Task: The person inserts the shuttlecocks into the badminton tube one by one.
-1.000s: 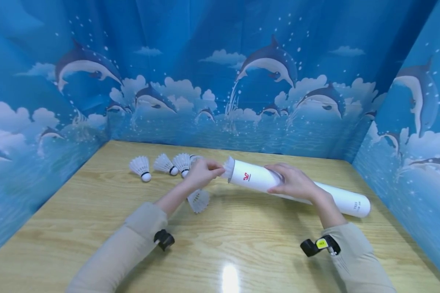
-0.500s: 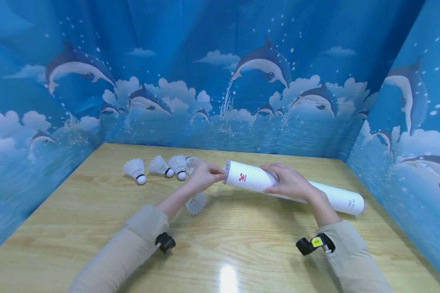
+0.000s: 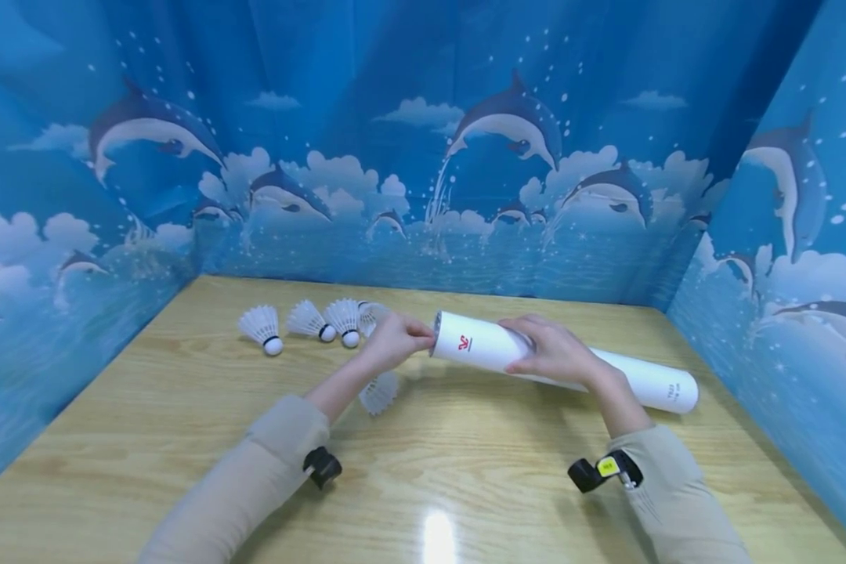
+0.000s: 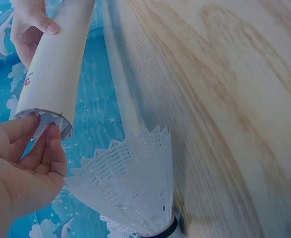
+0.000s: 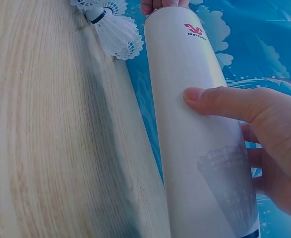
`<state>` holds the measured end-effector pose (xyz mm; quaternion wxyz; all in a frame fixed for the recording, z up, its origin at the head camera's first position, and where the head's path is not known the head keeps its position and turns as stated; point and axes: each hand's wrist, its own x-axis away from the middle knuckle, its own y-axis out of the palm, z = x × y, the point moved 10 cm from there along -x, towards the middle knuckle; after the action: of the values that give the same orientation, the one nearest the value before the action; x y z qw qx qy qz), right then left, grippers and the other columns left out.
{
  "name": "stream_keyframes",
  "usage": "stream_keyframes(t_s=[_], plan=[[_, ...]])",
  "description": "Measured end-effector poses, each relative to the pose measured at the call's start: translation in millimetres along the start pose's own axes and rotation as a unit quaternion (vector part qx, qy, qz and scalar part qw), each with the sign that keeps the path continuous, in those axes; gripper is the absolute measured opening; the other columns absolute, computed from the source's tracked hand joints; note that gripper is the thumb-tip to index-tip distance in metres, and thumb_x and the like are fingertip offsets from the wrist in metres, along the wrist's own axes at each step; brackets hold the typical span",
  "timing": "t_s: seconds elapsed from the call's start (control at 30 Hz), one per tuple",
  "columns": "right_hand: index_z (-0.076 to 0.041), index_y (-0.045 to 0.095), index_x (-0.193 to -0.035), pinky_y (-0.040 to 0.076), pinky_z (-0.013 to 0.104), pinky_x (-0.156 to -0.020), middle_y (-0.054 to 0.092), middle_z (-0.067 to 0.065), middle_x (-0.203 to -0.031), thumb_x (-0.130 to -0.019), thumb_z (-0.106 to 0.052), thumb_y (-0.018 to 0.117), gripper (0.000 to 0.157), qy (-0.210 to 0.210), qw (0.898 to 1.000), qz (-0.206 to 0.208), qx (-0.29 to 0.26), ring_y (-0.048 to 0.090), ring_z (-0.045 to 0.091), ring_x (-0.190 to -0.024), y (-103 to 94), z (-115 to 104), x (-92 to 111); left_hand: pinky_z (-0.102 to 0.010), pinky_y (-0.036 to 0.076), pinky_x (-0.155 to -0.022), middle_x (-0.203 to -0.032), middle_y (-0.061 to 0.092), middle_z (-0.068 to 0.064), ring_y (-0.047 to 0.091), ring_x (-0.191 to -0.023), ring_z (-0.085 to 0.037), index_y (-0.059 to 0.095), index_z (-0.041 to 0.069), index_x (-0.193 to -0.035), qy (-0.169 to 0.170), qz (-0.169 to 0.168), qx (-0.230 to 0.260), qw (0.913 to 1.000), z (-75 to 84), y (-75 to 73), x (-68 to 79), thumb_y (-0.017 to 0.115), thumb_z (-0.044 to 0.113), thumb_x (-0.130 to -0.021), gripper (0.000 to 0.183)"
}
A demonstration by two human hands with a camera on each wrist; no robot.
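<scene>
Head view: a long white cardboard-looking tube slants across the pale wood-grain table, mouth towards the left hand, the right hand wrapped around its body. Out left, 5 loose white mesh-skirted shuttlecocks: 4 in an uneven row, 1 below the left wrist.

Over to the left wrist: thumb and fingers pinch a white plastic-mesh skirt right in the tube's mouth, its cork end hidden. That should be light, springy, easily creased; the skirt's edge is the place to take it. The tube looks stiff but light, maybe slippery, and best held around the body.

Right wrist now: thumb across the tube, fingers round its far side, clamped on. And the look: smooth white, red logo near the mouth, grey shuttlecock print lower down.
</scene>
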<state>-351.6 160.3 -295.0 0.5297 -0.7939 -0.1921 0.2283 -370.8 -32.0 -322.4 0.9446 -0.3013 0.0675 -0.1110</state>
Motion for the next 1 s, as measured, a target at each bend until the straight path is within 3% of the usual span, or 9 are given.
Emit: stream_keyframes(t_s=[0.37, 0.7, 0.83, 1.0], plan=[[-0.010, 0.049, -0.134, 0.044, 0.052, -0.088, 0.052, 0.012, -0.129, -0.072, -0.032, 0.080, 0.072, 0.004, 1.000, 0.004, 0.003, 0.050, 0.032, -0.113, -3.2, 1.3, 2.6, -0.035, 0.049, -0.080, -0.101, 0.069, -0.008, 0.060, -0.097, -0.021, 0.072, 0.008, -0.100, -0.012, -0.013, 0.002, 0.9998, 2.2, 6.5, -3.3, 0.067, 0.016, -0.085, 0.019], [-0.010, 0.049, -0.134, 0.044, 0.051, -0.087, 0.053, 0.013, -0.128, -0.072, -0.031, 0.080, 0.072, -0.004, 1.000, 0.006, 0.008, 0.051, 0.032, -0.112, -4.4, -1.8, 0.9, -0.037, 0.049, -0.083, -0.100, 0.068, -0.003, 0.060, -0.098, -0.021, 0.072, 0.012, -0.100, -0.015, -0.031, -0.001, 0.9994, -1.5, -0.6, 2.0, 0.067, 0.020, -0.085, 0.017], [-0.009, 0.049, -0.134, 0.044, 0.050, -0.087, 0.053, 0.012, -0.128, -0.072, -0.031, 0.080, 0.072, -0.006, 1.000, 0.003, 0.006, 0.051, 0.031, -0.112, -2.3, -1.1, 0.2, -0.036, 0.050, -0.080, -0.102, 0.067, -0.001, 0.060, -0.097, -0.020, 0.070, 0.013, -0.103, -0.006, -0.043, -0.010, 0.9990, -1.8, -5.4, 6.5, 0.066, 0.024, -0.087, 0.020], [-0.009, 0.049, -0.134, 0.044, 0.050, -0.087, 0.053, 0.011, -0.128, -0.072, -0.030, 0.080, 0.072, 0.004, 1.000, -0.001, 0.002, 0.051, 0.030, -0.112, -1.9, 1.4, 0.6, -0.033, 0.052, -0.072, -0.097, 0.067, -0.004, 0.062, -0.089, -0.020, 0.068, 0.008, -0.105, 0.030, -0.056, -0.033, 0.9974, -1.7, -14.2, 13.4, 0.062, 0.024, -0.090, 0.023]])
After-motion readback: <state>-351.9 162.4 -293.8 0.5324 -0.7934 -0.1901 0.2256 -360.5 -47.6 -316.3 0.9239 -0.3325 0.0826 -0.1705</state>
